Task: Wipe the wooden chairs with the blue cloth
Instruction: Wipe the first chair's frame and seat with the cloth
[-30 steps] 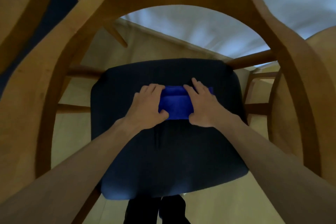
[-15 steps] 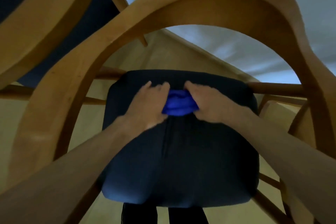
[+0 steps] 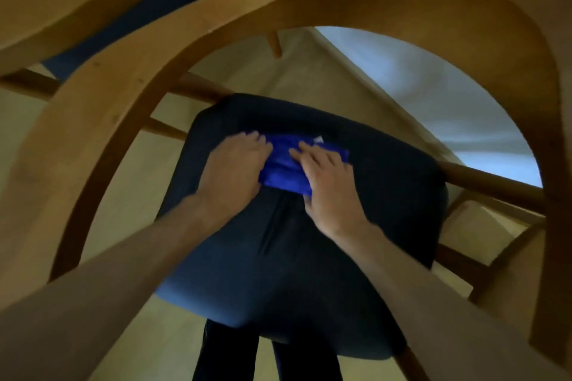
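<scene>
Hiding the blue cloth's edges, 2 hands flat upon it, fingers straight.

The blue cloth was bunched into a small lump between the hands half a second ago — now it lies spread wider across the dark seat cushion, reaching further toward the cushion's right edge, with a small white tag showing at its far edge. The right hand has come to lie flat over the cloth's right part, fingers straight, while the left hand now sits at its left edge rather than over it. The view has swung as well — the chair's curved wooden back now fills more of the top, and the cushion sits further right.
</scene>
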The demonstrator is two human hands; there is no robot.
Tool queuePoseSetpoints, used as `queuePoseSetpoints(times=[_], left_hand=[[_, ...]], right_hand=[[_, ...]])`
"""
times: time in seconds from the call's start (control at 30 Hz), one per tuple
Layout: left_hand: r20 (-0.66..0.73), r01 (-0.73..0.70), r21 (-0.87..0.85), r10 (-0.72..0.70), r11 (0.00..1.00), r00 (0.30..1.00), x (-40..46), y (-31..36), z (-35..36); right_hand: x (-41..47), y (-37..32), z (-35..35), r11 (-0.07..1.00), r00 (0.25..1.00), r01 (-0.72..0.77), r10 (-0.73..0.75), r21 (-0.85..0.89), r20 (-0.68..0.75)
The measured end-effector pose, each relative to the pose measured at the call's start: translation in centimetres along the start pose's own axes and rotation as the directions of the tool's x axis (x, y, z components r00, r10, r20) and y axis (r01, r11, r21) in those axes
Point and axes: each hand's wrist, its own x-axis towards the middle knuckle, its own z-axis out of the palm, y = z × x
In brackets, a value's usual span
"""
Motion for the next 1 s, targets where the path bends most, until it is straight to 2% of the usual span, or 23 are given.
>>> queuePoseSetpoints(times=[0.13,0.2,0.27,0.3,0.37,0.43,0.47,0.57,0.63,0.67,0.73,0.83,0.9,1.0], left_hand=[[0.051,-0.04,-0.093,0.044,0.995,0.998,-7.6,1.9,2.7],[0.096,-0.08,-0.128,0.092,0.989,0.991,-8.5,1.7,2.8],[0.112,-0.098,-0.12,0.112,0.988,0.987,-7.2,1.0,1.8],[0.1,-0.075,-0.118,0.087,0.99,0.991,-5.9,0.6,1.2],[0.044,0.04,-0.115,-0.035,0.993,0.998,-2.8,-0.2,0.0],[-0.037,0.146,-0.117,-0.151,0.982,0.988,1.0,-1.2,-1.3],[-0.09,0.153,-0.131,-0.166,0.98,0.982,3.0,-1.8,-1.9],[-0.173,0.112,-0.129,-0.133,0.985,0.976,7.5,-3.1,-2.7],[-0.124,0.088,-0.136,-0.105,0.987,0.987,8.2,-3.4,-1.8],[-0.071,0.09,-0.182,-0.105,0.979,0.992,7.7,-3.3,-1.3],[-0.038,0.126,-0.295,-0.144,0.947,0.989,5.6,-2.8,-0.3],[-0.003,0.137,-0.296,-0.144,0.945,0.99,0.4,-0.7,1.6],[-0.01,0.097,-0.322,-0.106,0.942,0.994,-4.1,1.2,3.4],[0.066,0.073,-0.355,-0.053,0.932,0.996,-10.7,3.7,6.2]], right_hand=[[-7.1,-1.6,2.0,0.993,0.986,0.001,0.019,-0.121,0.163],[-7.2,-2.1,1.9,0.984,0.977,0.023,0.015,-0.175,0.214],[-5.1,-1.8,1.0,0.982,0.965,0.095,-0.051,-0.162,0.256],[-3.6,-1.7,0.2,0.977,0.962,0.139,-0.095,-0.159,0.257],[0.1,-1.4,-2.2,0.96,0.977,0.189,-0.163,-0.207,0.137],[4.4,-1.1,-4.6,0.965,0.984,0.169,-0.176,-0.201,-0.018],[6.5,-1.0,-5.5,0.974,0.985,0.144,-0.158,-0.177,-0.067],[11.9,0.6,-6.0,0.997,0.997,0.031,-0.036,-0.068,-0.063],[12.9,1.5,-4.7,0.999,0.999,-0.028,0.029,-0.03,0.027],[12.2,1.7,-3.8,0.999,0.998,-0.039,0.039,-0.008,0.049],[9.5,1.5,-2.1,0.997,1.0,-0.005,0.006,0.074,-0.016],[2.8,1.1,0.5,0.988,0.989,0.121,-0.112,0.096,-0.095],[-2.0,1.2,2.4,0.984,0.987,0.154,-0.149,0.091,-0.059],[-8.0,1.4,4.4,0.986,0.984,0.14,-0.149,0.092,0.098]])
